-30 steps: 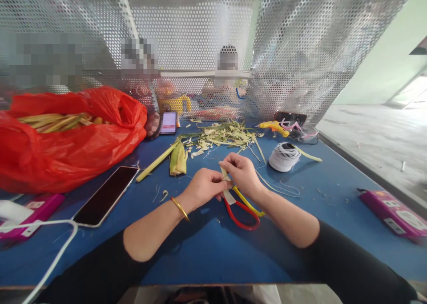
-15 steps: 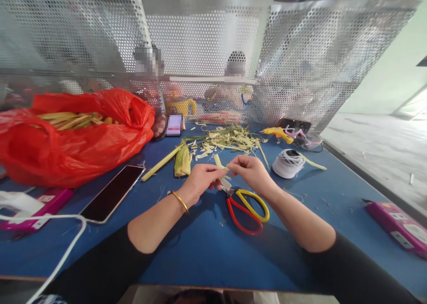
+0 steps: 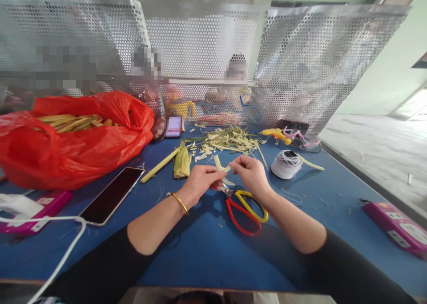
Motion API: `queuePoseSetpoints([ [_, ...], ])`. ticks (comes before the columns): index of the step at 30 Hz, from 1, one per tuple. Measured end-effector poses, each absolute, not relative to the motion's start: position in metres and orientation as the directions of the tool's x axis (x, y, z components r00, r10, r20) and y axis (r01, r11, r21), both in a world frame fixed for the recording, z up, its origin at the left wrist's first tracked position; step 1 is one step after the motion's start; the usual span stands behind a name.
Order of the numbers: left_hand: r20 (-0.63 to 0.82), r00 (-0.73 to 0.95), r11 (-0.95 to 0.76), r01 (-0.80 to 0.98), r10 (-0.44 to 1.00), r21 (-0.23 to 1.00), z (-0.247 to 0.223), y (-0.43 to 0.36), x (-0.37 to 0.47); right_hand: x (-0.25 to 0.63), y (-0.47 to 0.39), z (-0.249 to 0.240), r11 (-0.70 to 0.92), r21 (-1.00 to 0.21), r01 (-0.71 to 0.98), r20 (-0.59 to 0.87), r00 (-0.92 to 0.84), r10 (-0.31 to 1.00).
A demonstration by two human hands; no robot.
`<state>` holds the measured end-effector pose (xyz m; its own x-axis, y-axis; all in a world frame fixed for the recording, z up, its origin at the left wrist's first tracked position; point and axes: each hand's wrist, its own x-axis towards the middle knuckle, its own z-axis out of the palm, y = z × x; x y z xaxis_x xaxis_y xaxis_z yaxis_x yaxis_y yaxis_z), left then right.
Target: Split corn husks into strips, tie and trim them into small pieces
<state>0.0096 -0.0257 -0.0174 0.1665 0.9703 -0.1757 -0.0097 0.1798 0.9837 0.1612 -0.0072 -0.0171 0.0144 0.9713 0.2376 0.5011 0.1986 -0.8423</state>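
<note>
My left hand [image 3: 204, 179], with a gold bangle at the wrist, pinches pale green plant strips [image 3: 218, 162] between thumb and fingers. Opposite it, my right hand [image 3: 251, 173] grips the end of a short strip that runs across from the left fingers. Just below the hands lie scissors [image 3: 228, 191] with one red and one yellow handle, their blades partly under the strips. Beyond the fingers is a heap of green and pale plant scraps [image 3: 230, 139]. A folded green husk piece [image 3: 182, 162] and a long stalk [image 3: 160, 164] rest to the left.
A red plastic bag [image 3: 83, 153] of stalks and a dark phone [image 3: 113, 195] occupy the left. Rightward are a white thread spool [image 3: 283, 167], yellow glue gun [image 3: 278, 135] and magenta power strip [image 3: 395, 226]. Perforated metal screens [image 3: 203, 42] stand behind, with people beyond.
The short strip between my hands shows more of its length now, and my right fingers have shifted slightly away from the left ones. The whole view has moved a little.
</note>
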Motion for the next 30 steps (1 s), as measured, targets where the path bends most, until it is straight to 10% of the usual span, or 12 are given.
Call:
queuePoseSetpoints([
  [9,-0.311,0.162,0.350,-0.359,0.936,0.865,-0.011,-0.022,0.004,0.157,-0.034,-0.007,0.629,-0.119,0.768,0.701,-0.384,0.601],
  [30,-0.212,0.108,0.238,-0.427,0.971,0.872,-0.019,-0.030,0.018,0.146,-0.031,-0.027,0.568,0.180,0.803,0.642,-0.533,0.551],
])
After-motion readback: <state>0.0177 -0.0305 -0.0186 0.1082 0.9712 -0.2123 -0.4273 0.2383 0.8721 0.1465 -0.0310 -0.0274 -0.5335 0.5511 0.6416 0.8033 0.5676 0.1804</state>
